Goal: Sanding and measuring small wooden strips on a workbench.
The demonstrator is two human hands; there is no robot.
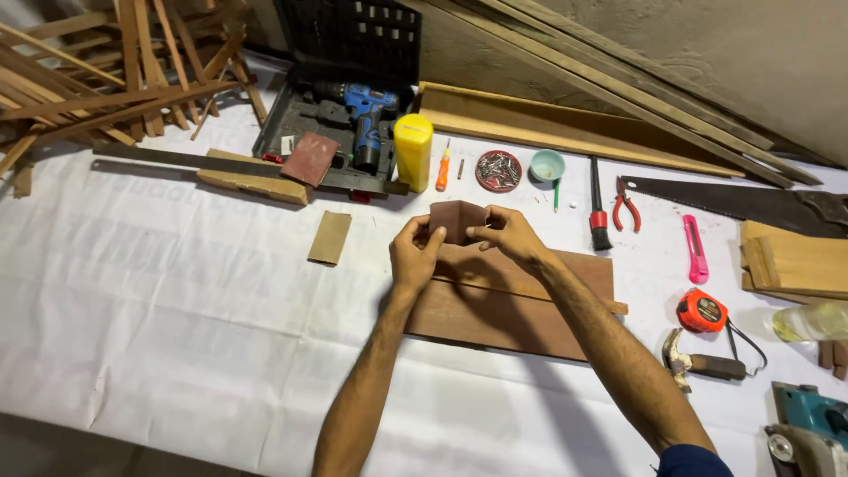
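Both of my hands hold a small reddish-brown sheet of sandpaper point(456, 219) up above the table. My left hand point(415, 252) pinches its left edge and my right hand point(505, 235) pinches its right edge, so the sheet bends between them. Directly beneath my hands lie dark wooden boards point(503, 309), stacked flat on the white table cover point(177, 291). A tan piece of sandpaper point(329, 238) lies on the cover to the left of my hands.
Behind: a yellow bottle point(413, 151), blue drill point(366, 124) in a black case, screw dish point(498, 170), orange screwdriver point(442, 166). Right: brush point(599, 212), red pliers point(626, 208), handsaw point(751, 201), pink knife point(696, 249), tape measure point(702, 311), hammer point(698, 360). Wood slats point(106, 79) pile far left.
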